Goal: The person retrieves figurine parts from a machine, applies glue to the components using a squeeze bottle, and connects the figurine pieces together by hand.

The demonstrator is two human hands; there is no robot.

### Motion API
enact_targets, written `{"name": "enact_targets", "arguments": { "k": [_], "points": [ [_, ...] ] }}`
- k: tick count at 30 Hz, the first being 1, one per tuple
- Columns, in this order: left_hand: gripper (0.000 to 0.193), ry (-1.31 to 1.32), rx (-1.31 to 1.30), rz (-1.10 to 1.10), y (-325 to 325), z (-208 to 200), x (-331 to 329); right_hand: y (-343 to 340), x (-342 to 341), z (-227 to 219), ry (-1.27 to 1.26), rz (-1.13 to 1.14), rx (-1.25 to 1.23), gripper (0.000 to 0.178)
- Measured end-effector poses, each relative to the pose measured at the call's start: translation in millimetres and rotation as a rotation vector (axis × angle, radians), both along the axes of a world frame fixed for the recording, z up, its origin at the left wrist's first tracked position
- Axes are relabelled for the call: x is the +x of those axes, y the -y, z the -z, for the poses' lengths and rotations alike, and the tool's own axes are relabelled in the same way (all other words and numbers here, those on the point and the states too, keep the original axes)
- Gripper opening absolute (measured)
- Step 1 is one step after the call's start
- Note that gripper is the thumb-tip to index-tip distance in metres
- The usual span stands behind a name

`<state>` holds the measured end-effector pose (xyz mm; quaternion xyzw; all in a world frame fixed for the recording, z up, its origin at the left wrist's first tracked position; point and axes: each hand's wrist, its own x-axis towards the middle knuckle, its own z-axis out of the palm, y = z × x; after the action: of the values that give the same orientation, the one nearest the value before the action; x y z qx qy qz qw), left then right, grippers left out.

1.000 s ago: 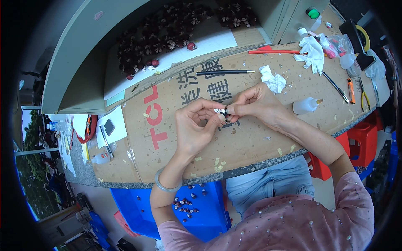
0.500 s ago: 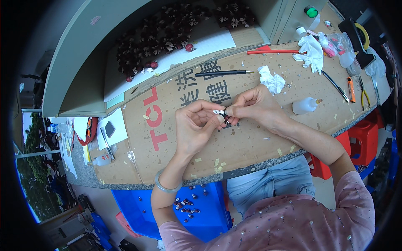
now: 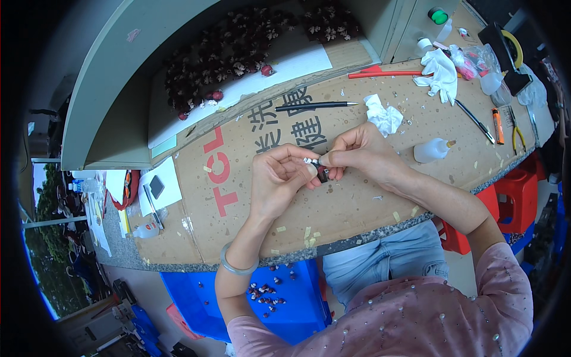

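Observation:
Above the middle of the cardboard-covered table, my left hand [image 3: 278,181] pinches a small dark red and white figurine [image 3: 322,173] between thumb and fingers. Its white part points up and its dark part hangs below my fingertips. My right hand [image 3: 360,153] meets it from the right, thumb and forefinger pressed together at the figurine's top; whether a tiny part sits between them is hidden. Similar dark red and white pieces [image 3: 220,53] crowd the shelf at the back. More small pieces [image 3: 266,293] lie in a blue bin [image 3: 196,303] below the table edge.
A black pen-like tool [image 3: 315,106], a crumpled tissue [image 3: 383,115] and a white squeeze bottle [image 3: 433,150] lie beyond and right of my hands. Further right are a white glove [image 3: 440,74], an orange tube [image 3: 498,126] and yellow-handled pliers [image 3: 518,137]. Red stools [image 3: 514,199] stand below.
The figurine has turned a little in my left fingers, showing more of its dark part. My right fingertips have shifted slightly on its top.

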<state>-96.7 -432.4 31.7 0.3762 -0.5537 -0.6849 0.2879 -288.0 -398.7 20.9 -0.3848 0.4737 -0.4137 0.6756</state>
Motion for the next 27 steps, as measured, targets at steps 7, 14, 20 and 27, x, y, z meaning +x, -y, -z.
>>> {"name": "enact_targets", "arguments": {
  "k": [7, 14, 20, 27],
  "points": [
    [0.016, 0.011, 0.004, 0.007, 0.4, 0.0, -0.7, 0.1, 0.6, -1.1, -0.001, 0.009, -0.009, 0.015],
    [0.016, 0.038, -0.017, -0.025, -2.3, 1.8, -3.1, -2.8, 2.3, 2.7, -0.012, 0.050, -0.110, 0.012],
    [0.015, 0.030, -0.045, -0.031, -2.6, 2.5, -2.7, -4.0, 5.0, 5.5, -0.040, 0.085, -0.213, 0.009],
    [0.015, 0.042, -0.047, -0.036, -2.6, 2.1, -2.9, -3.8, 5.1, 5.1, -0.051, 0.085, -0.208, 0.009]
  ]
}}
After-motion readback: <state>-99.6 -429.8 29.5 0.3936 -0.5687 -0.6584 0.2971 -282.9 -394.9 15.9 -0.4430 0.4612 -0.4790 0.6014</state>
